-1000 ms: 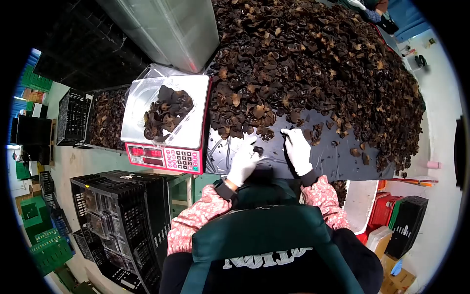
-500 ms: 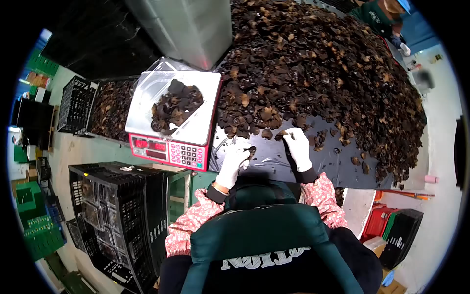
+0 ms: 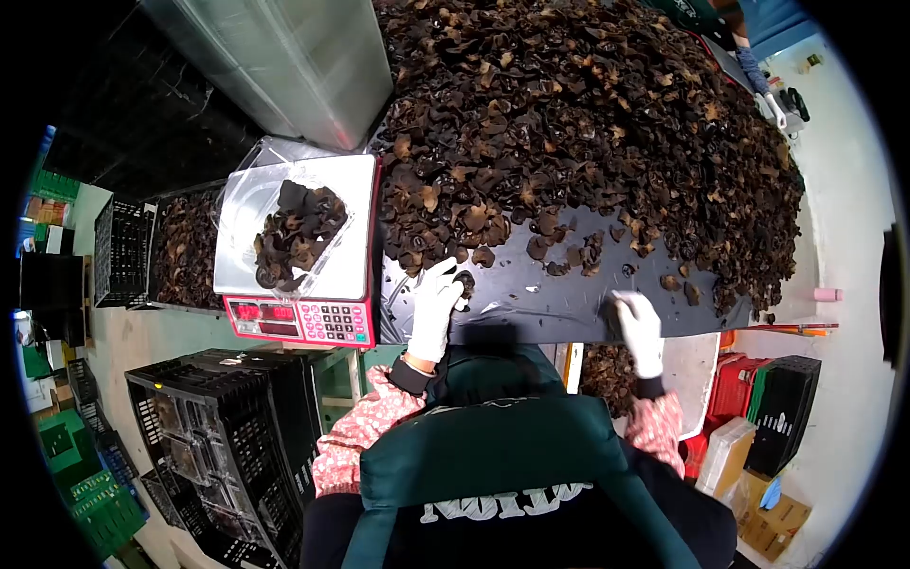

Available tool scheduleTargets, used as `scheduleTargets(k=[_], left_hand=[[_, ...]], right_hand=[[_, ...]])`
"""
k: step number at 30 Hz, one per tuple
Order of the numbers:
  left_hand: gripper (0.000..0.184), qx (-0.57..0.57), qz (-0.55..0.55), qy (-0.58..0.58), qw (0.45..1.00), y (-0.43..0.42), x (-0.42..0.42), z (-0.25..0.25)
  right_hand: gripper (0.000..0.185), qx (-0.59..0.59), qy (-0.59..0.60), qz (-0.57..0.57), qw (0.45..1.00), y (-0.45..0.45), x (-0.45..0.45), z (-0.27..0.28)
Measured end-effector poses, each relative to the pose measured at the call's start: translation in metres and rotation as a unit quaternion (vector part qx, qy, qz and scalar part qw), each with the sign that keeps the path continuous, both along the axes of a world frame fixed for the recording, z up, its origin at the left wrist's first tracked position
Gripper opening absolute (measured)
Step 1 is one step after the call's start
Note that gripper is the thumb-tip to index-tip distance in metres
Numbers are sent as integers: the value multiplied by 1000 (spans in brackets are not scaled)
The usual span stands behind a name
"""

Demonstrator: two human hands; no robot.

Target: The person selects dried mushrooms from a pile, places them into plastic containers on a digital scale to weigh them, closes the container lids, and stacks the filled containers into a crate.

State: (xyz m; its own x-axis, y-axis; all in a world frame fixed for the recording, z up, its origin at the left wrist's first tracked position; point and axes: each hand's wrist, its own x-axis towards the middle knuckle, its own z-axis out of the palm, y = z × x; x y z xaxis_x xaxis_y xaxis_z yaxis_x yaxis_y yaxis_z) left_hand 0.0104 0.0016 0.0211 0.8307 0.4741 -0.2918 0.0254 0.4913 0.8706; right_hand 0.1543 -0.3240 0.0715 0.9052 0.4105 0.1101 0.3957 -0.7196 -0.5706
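Note:
A large heap of dark brown wood ear mushrooms point(image 3: 569, 123) covers the back of the dark table point(image 3: 550, 308). My left hand point(image 3: 433, 313), in a white glove, is closed on a small dark wood ear mushroom point(image 3: 464, 284) in front of the heap's left edge. My gloved right hand point(image 3: 641, 332) is over the table's front edge, fingers pinched on a dark, blurred piece that looks like a wood ear mushroom point(image 3: 609, 306). Left of my hands, a pink and white digital scale point(image 3: 334, 321) carries a clear plastic bag or tray with wood ear mushrooms point(image 3: 299, 237) inside.
Behind the scale stands a tall grey container point(image 3: 294, 66). Black crates point(image 3: 223, 427) are stacked at the lower left, one holding clear packs. A crate of mushrooms point(image 3: 185, 251) lies beyond the scale. Another person's arm point(image 3: 754, 71) shows at the upper right.
My right hand has moved right and toward the table's front edge, away from the heap. The left hand stays near the heap with its mushroom. The view has shifted slightly right.

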Motion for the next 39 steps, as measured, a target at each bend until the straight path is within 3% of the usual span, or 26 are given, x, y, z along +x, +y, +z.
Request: scheduleTargets(k=[1, 2, 4, 5, 6, 7, 8, 9, 10, 12, 14, 16, 18, 21, 24, 26, 28, 29, 30, 32, 34, 35, 37, 38, 39], left_hand=[[38, 18, -9, -12, 1000, 0, 1, -5], [40, 7, -20, -18, 1000, -1, 3, -1], [41, 26, -37, -42, 998, -4, 6, 6], [41, -59, -27, -70, 995, -9, 10, -2], [37, -11, -41, -87, 995, -13, 12, -1], [38, -97, -53, -124, 986, -20, 14, -8], [41, -56, -71, -122, 988, -25, 16, -3], [44, -15, -89, -120, 989, -31, 18, 1], [47, 27, -104, -118, 987, -36, 20, 6], [46, 108, -163, -25, 980, -40, 23, 14], [45, 80, -141, -75, 984, -46, 15, 18], [47, 107, -119, -84, 984, -42, 11, 7], [50, 34, -106, -97, 989, -33, 3, 1], [46, 53, -116, -88, 988, -19, -10, -2], [37, 52, -135, -66, 987, -8, -24, 3], [31, 68, -86, -64, 992, -3, -36, 4], [27, 110, -25, -33, 993, 7, -52, 22], [27, 330, 20, -62, 942, 19, -60, 27], [28, 532, 65, -88, 840, 33, -70, 32], [26, 341, 179, -84, 919, 49, -95, 42], [18, 284, 307, 25, 908, 69, -112, 82], [21, 377, 328, 82, 862, 84, -120, 84], [29, 328, 367, 108, 864, 108, -128, 88], [33, 185, 379, 75, 904, 116, -128, 90], [36, 184, 372, 86, 906, 123, -125, 91]], right_hand=[[17, -101, -49, 9, 994, -40, -2, -9], [19, -257, 13, -29, 966, -66, -8, 1], [21, -328, -20, -78, 941, -92, -20, 4], [22, -246, -21, -80, 966, -90, -21, 0], [23, -163, -17, -77, 984, -80, -18, -4], [25, -67, 52, -90, 992, -57, -16, -8], [28, 37, 66, -55, 996, -32, -16, -20], [30, 85, 181, -56, 978, 10, -20, -8], [33, 125, 293, -61, 946, 58, -29, 13], [36, 196, 336, 7, 921, 116, -49, 18], [33, 256, 367, 22, 894, 145, -60, 16], [22, 254, 322, 58, 910, 156, -60, 13], [21, 275, 349, 41, 895, 153, -57, 2], [22, 224, 331, 27, 916, 134, -43, -4], [19, 102, 257, 10, 961, 93, -24, 5], [17, -46, 168, 57, 983, 43, -7, 6], [21, -297, 92, 81, 947, -12, 5, 10], [22, -364, 89, 101, 921, -50, 12, 4], [24, -429, 86, 120, 891, -72, 16, -2], [26, -384, 79, 120, 912, -62, 16, 13], [40, -299, 73, 105, 946, -39, 27, 6], [37, -206, 37, 161, 964, -4, 30, 11], [27, -102, 50, 214, 970, 88, 28, 31], [26, -65, 33, 262, 962, 131, 29, 36], [26, -8, 50, 293, 955, 171, 30, 37]])
